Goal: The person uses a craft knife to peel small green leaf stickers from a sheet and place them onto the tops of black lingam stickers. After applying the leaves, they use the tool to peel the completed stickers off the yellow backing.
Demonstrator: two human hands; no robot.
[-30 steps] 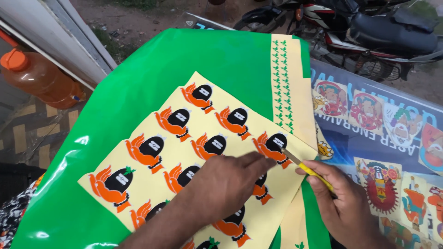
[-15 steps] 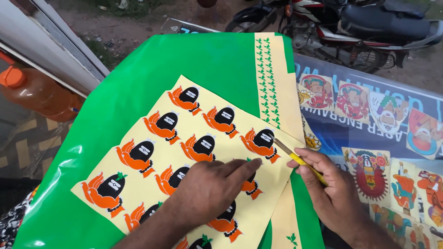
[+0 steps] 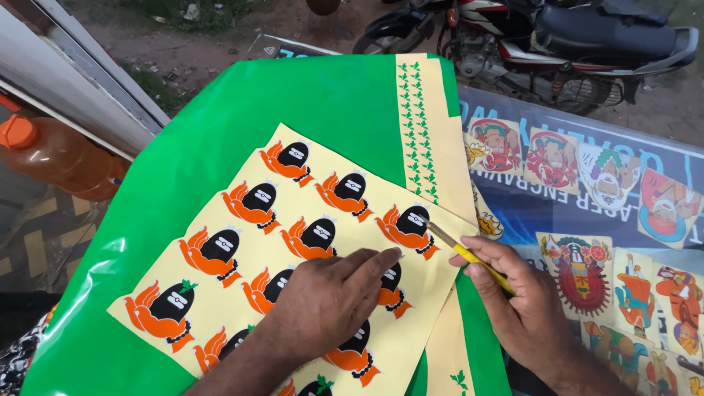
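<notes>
The pale yellow sticker sheet (image 3: 293, 249), printed with orange-and-black figures, is lying flat on a glossy green sheet (image 3: 242, 110) spread over the table, and it looks thin, light and floppy, likely to slide on that slick surface. The left hand (image 3: 330, 293) is pressing it down with fingers stretched flat, gripping nothing. At the sheet's right edge, the right hand (image 3: 521, 301) is pinching a yellow-handled craft knife (image 3: 469, 255), its tip touching a sticker.
</notes>
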